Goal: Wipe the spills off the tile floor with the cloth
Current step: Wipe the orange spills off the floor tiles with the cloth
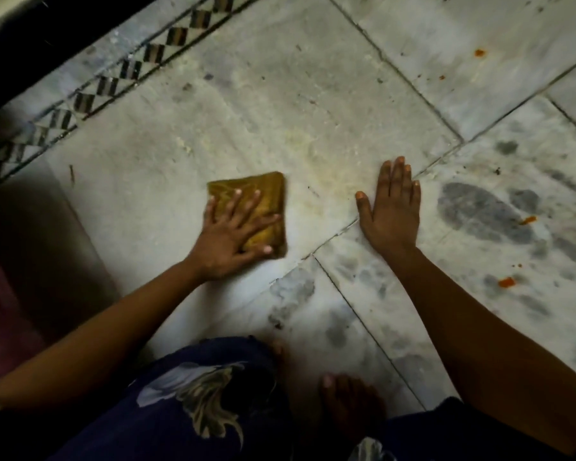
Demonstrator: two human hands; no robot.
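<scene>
Spread, straight fingers [246, 207] of the left hand [233, 234] press flat on the folded yellow cloth [266, 194], likely to load it for scrubbing. The right hand [391, 207] lies open, palm down on the floor [280, 104], probably as a brace. The cloth sits mid-tile, roughly square (no clear long axis), one corner toward the patterned border [113, 81]. Orange spills [507, 281] remain near the floor's right edge.

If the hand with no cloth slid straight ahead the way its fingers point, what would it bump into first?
Nothing solid, as far as the picture shows. The right hand lies flat, fingers pointing up the picture across the tile floor. Ahead lies bare, stained tile, then a grout line. The orange spills sit off to its right.
</scene>
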